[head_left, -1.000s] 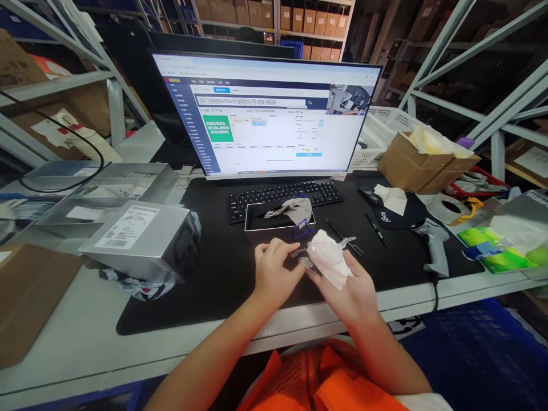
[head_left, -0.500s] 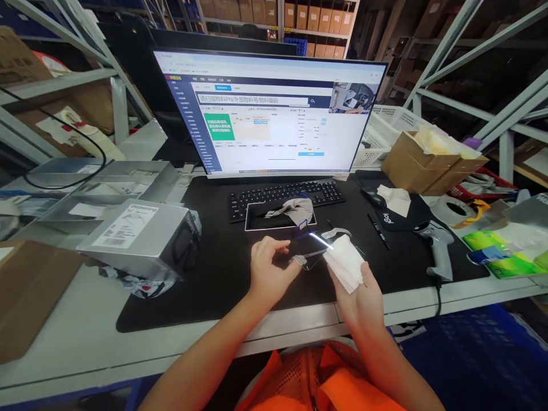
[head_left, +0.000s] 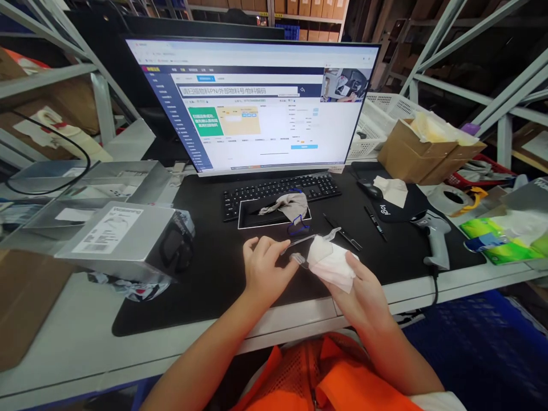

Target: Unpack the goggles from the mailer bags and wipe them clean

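Observation:
My left hand [head_left: 266, 264] pinches one side of a pair of clear-framed glasses [head_left: 301, 240], with thumb and fingertips on the frame. A crumpled white tissue [head_left: 330, 264] sits in my right hand [head_left: 363, 288], folded over the other side of the glasses, so that part is hidden. Just beyond them lies a shallow black box with a white edge [head_left: 245, 218], with a grey cloth [head_left: 291, 206] in it. A thin blue loop [head_left: 298, 228] shows at the front of that box. A dark, slim two-pronged tool [head_left: 342, 232] lies on the black mat beyond the tissue.
The keyboard [head_left: 274, 191] and a lit monitor [head_left: 252, 114] stand behind. At left is a grey box of goggles [head_left: 128, 234]. To the right are a pen [head_left: 375, 222], a mouse [head_left: 369, 190], a barcode scanner [head_left: 434, 237], a tape roll [head_left: 447, 200] and a tissue pack [head_left: 505, 234].
The view has shifted slightly. My right hand and the tissue have come closer to my left hand, covering more of the glasses. The dark two-pronged tool is now more exposed.

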Motion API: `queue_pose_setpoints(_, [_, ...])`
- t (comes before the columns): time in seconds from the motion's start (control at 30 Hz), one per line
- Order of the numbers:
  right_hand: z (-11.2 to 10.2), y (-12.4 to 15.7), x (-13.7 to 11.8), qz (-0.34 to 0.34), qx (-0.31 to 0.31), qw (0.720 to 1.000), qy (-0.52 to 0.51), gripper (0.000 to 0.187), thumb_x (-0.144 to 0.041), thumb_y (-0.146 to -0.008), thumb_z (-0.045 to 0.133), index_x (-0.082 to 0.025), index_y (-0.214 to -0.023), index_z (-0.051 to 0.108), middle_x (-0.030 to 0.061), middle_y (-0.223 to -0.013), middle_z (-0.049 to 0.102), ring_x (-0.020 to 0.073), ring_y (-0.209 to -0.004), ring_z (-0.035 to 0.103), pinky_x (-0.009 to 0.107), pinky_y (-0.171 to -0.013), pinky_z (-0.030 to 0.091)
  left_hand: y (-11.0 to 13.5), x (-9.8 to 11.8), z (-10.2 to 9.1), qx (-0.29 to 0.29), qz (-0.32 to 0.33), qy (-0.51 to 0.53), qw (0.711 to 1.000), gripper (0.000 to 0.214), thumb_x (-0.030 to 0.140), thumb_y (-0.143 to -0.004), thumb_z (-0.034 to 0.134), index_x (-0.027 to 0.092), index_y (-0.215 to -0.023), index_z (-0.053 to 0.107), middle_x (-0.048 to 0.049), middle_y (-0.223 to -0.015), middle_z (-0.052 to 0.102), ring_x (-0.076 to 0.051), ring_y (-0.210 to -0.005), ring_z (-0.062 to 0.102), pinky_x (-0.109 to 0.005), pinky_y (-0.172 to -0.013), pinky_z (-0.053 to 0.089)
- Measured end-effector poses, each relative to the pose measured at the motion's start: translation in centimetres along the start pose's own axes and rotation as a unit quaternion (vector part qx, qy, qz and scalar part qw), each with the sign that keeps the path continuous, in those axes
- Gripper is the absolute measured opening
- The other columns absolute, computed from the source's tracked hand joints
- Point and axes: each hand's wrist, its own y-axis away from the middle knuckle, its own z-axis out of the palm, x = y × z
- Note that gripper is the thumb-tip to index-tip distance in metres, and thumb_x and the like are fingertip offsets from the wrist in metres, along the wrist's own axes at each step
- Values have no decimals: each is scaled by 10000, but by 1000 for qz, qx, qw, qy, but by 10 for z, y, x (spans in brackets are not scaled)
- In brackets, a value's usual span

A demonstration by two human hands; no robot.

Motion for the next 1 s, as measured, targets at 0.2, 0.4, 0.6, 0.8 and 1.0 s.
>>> queue_pose_setpoints(0.2, [3,8,-14,0,8,1000,5,350,-298,-985,450,-128,-1149,709,125,-1197,726,268,-1190,654,491,-1093,478,-3,6,-5,19,19,-1,1000,238,190,-750,773,192,-948,640,10,-768,647,-155,-686,598,-410,-857,399])
queue_pose_setpoints(0.4, [-6,3,-22,-38,29,999,15,327,-317,-978,461,-174,-1138,707,97,-1139,752,256,-1173,665,513,-1073,489,-6,5,-12,38,7,21,999,258,190,-736,767,192,-958,635,14,-734,621,-157,-670,574,-385,-793,397])
queue_pose_setpoints(0.6, [-30,-16,-26,-111,98,989,-3,365,-276,-1000,386,-190,-1221,664,87,-1201,731,237,-1174,665,530,-1072,493,-11,4,-20,39,-29,-6,999,258,180,-719,745,203,-963,666,13,-743,617,-172,-712,591,-387,-804,395])
queue_pose_setpoints(0.8, [-43,-17,-2,-74,105,992,13,307,-279,-955,509,-178,-1175,699,99,-1141,752,274,-1164,669,556,-1104,455,-12,7,-25,20,-42,-23,999,244,180,-721,727,189,-963,695,0,-759,621,-168,-707,597,-392,-810,388])
queue_pose_setpoints(1.0, [-29,-14,28,-4,-15,999,37,358,-386,-890,638,-116,-1105,735,138,-1188,729,303,-1229,623,517,-1181,357,-10,7,-27,0,-48,-36,998,265,165,-705,721,184,-969,705,-4,-774,624,-173,-711,604,-387,-790,374])
